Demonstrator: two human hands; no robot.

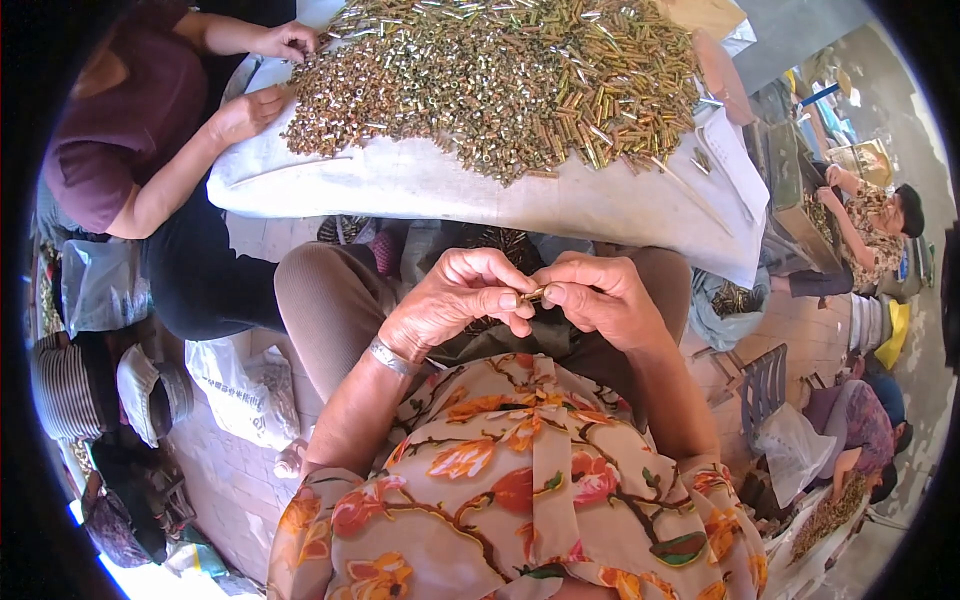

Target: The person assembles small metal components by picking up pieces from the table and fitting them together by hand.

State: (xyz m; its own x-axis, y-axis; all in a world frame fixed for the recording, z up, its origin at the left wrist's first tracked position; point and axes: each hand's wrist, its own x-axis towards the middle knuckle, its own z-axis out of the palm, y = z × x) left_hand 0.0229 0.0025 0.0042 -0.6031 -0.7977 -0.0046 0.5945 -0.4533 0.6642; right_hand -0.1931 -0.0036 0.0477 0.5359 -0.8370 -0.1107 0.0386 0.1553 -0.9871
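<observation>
In front of my lap, my left hand (460, 300) and my right hand (603, 302) meet, fingertips pinched together. Between them is a small brass-coloured metal fastener part (534, 295), held from both sides; the fingers cover most of it, so its exact kind does not show. Beyond my hands, a pale cloth-covered table (400, 190) carries a large heap of metal hardware. Short, nut-like golden pieces (430, 95) lie at the left and middle of the heap. Longer slim bolt-like or sleeve-like pieces (625, 90) lie at its right.
At the table's left, a co-worker's hands (255, 112) touch the heap's edge. A thin stick (690, 195) and white paper (728, 160) lie at the right. A blue-grey bag of metal parts (725, 310) and a white bag (240, 390) stand on the floor. Other people work farther right.
</observation>
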